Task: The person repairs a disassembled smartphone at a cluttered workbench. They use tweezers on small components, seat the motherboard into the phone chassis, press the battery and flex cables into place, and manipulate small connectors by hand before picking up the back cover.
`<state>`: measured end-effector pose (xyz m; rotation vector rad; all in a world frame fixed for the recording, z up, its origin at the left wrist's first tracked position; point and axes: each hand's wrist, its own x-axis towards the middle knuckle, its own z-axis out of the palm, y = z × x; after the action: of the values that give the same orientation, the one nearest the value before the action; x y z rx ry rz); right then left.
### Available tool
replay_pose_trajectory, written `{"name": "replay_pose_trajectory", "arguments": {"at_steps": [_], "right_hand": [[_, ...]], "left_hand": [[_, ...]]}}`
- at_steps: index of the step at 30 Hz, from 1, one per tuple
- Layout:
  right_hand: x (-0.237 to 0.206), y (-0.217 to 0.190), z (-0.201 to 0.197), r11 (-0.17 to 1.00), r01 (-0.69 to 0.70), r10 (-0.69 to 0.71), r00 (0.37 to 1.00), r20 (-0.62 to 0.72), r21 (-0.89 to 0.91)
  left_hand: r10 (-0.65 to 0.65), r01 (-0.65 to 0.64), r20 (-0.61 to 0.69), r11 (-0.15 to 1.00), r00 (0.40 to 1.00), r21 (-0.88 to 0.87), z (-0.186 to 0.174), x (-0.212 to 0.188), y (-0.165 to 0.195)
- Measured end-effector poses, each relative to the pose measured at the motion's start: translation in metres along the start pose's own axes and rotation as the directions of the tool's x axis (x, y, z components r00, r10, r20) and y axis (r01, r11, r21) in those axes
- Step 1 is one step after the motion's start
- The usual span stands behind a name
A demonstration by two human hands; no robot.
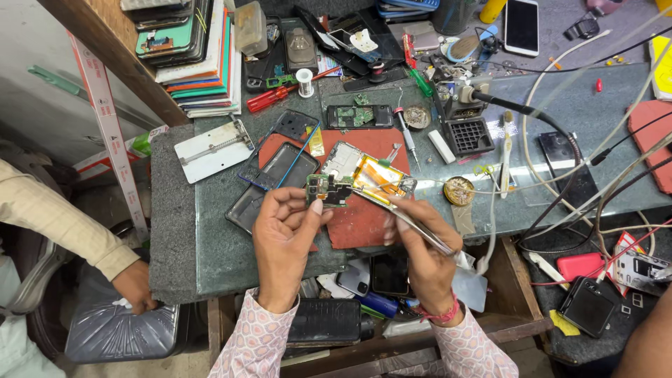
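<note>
**Circuit board held above the red mat**

Left hand (283, 227): fingers closed on the small green circuit board (329, 189), gripped at its left end, long axis running left-right. Right hand (423, 245): clenched on metal tweezers (399, 213), tips pointing far-left to the board. Beyond: red mat (364, 220), opened phone (364, 171), green worktop (217, 231).

You've got the small green phone circuit board (329, 190) up off the bench, pinched at its left edge, tilted toward you over the red mat. The slim silver metal tweezers (406, 219) slant up-left, tips meeting the board's right edge beside the orange-taped opened phone.
</note>
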<state>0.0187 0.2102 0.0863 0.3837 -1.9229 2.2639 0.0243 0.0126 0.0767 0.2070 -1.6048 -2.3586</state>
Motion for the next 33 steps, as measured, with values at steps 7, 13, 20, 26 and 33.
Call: {"name": "replay_pose_trajectory", "arguments": {"at_steps": [7, 13, 20, 26, 33], "right_hand": [[0.006, -0.003, -0.002, 0.999, 0.041, -0.04, 0.999, 0.017, -0.022], [0.011, -0.01, 0.0, 0.952, 0.089, -0.098, 0.995, -0.018, -0.293], [0.014, -0.012, 0.008, 0.722, 0.307, -0.293, 0.947, 0.128, -0.619], [0.013, -0.013, 0.011, 0.68, 0.345, -0.33, 0.932, 0.15, -0.647], [0.01, -0.01, 0.007, 0.656, 0.35, -0.325, 0.931, 0.168, -0.669]], "left_hand": [[0.124, -0.122, -0.005, 0.982, 0.992, 0.145, 0.009, -0.009, -0.002], [0.28, -0.284, 0.072, 0.86, 0.957, 0.424, 0.016, -0.018, 0.004], [0.389, -0.446, 0.219, 0.745, 0.895, 0.496, 0.018, -0.022, 0.009], [0.378, -0.442, 0.23, 0.775, 0.897, 0.452, 0.018, -0.022, 0.008], [0.322, -0.384, 0.212, 0.818, 0.923, 0.428, 0.016, -0.021, 0.004]]}}
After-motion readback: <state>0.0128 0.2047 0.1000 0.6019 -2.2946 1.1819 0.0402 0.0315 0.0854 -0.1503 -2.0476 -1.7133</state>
